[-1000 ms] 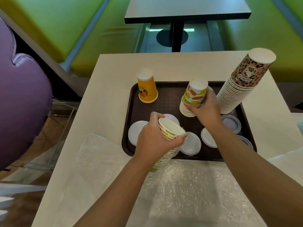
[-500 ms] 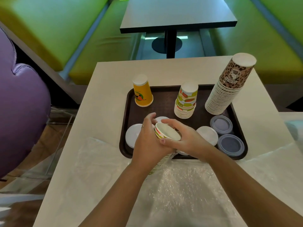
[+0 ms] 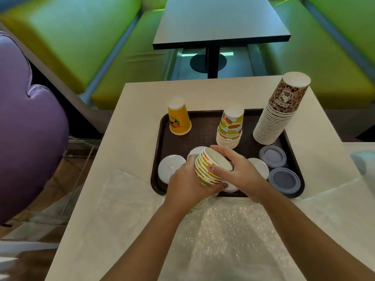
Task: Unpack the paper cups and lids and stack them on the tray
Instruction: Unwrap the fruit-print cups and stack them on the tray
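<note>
Both hands hold a nested stack of patterned cups (image 3: 207, 172) over the tray's (image 3: 203, 126) six o'clock edge: the left hand (image 3: 188, 184) wraps it from below, the right hand (image 3: 239, 169) pinches its rim.

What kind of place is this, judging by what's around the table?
Probably a fast-food restaurant or cafe dining area. Green padded booth benches flank a dark pedestal table beyond this one, and a brown serving tray holds stacks of disposable paper cups and plastic lids.

Matt brown plastic tray (image 3: 205, 126) (crinkly clear wrap (image 3: 223, 236))
</note>
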`<state>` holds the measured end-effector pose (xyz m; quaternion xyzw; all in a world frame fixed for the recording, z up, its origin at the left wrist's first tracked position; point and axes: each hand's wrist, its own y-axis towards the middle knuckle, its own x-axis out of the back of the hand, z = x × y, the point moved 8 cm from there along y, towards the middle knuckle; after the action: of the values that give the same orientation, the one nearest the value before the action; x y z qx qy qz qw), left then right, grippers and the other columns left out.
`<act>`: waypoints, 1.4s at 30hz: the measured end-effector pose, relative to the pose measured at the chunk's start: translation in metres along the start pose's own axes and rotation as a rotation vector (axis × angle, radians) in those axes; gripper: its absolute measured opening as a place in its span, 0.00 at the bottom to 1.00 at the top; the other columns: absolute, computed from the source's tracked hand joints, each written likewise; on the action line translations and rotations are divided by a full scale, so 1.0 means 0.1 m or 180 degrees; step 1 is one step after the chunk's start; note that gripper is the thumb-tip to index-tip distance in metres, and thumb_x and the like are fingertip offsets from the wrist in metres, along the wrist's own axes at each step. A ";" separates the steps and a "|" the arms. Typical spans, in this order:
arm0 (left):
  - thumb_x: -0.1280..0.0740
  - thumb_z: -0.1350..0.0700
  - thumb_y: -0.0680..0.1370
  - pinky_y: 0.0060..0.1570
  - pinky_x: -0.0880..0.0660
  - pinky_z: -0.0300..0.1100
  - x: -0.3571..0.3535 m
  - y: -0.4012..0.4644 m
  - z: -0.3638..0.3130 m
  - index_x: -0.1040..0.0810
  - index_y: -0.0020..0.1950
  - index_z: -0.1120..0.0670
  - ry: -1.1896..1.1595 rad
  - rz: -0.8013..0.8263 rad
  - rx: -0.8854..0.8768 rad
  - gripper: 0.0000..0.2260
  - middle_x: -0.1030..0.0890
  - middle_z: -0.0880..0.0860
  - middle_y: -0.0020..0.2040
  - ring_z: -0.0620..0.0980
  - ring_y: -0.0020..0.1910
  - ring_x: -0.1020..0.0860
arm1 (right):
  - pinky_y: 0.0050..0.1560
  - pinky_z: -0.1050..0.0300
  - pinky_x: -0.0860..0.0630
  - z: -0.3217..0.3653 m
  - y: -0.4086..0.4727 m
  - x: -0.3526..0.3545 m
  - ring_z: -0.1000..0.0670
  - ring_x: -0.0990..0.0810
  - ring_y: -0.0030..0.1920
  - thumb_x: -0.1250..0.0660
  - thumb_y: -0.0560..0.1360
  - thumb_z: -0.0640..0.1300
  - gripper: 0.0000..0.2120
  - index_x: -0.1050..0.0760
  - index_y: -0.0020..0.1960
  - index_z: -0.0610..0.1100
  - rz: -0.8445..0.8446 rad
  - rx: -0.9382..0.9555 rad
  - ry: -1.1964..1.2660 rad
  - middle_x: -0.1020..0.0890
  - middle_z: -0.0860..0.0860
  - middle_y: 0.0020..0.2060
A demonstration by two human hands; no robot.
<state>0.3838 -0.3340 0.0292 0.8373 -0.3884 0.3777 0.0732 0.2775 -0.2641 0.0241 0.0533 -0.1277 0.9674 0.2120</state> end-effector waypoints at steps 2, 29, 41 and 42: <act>0.24 0.40 0.65 0.48 0.25 0.33 0.01 0.00 -0.01 0.34 0.68 0.46 -0.0080 -0.0103 -0.0048 0.35 0.21 0.44 0.57 0.43 0.52 0.22 | 0.49 0.64 0.23 0.01 0.01 0.00 0.59 0.25 0.54 0.30 0.72 0.50 0.21 0.34 0.60 0.62 -0.0011 0.0016 -0.0047 0.26 0.66 0.51; 0.24 0.41 0.65 0.46 0.23 0.33 0.02 0.11 -0.03 0.31 0.64 0.46 -0.0554 -0.0120 -0.0309 0.31 0.19 0.42 0.51 0.39 0.48 0.20 | 0.58 0.54 0.24 0.68 0.06 0.11 0.52 0.32 0.65 0.26 0.68 0.37 0.32 0.38 0.65 0.53 0.0822 0.1856 -0.3727 0.37 0.56 0.69; 0.23 0.44 0.64 0.40 0.28 0.24 0.13 0.19 0.05 0.30 0.57 0.46 -0.0770 -0.0250 -0.0073 0.26 0.20 0.41 0.44 0.32 0.45 0.23 | 0.55 0.47 0.29 0.97 0.45 0.68 0.41 0.28 0.58 0.22 0.59 0.41 0.36 0.32 0.64 0.43 -0.1034 0.2212 -0.3161 0.26 0.44 0.61; 0.23 0.44 0.65 0.40 0.28 0.24 0.12 0.19 0.05 0.30 0.57 0.46 -0.0757 -0.0234 -0.0072 0.26 0.20 0.41 0.45 0.33 0.45 0.22 | 0.54 0.50 0.29 0.92 0.52 0.78 0.42 0.28 0.57 0.22 0.61 0.42 0.35 0.32 0.65 0.42 -0.1217 0.1961 -0.2701 0.26 0.44 0.60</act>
<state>0.3781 -0.3556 0.0309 0.8890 -0.3676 0.2684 0.0499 0.1894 -0.3038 0.1129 0.5199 0.0988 0.7980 0.2883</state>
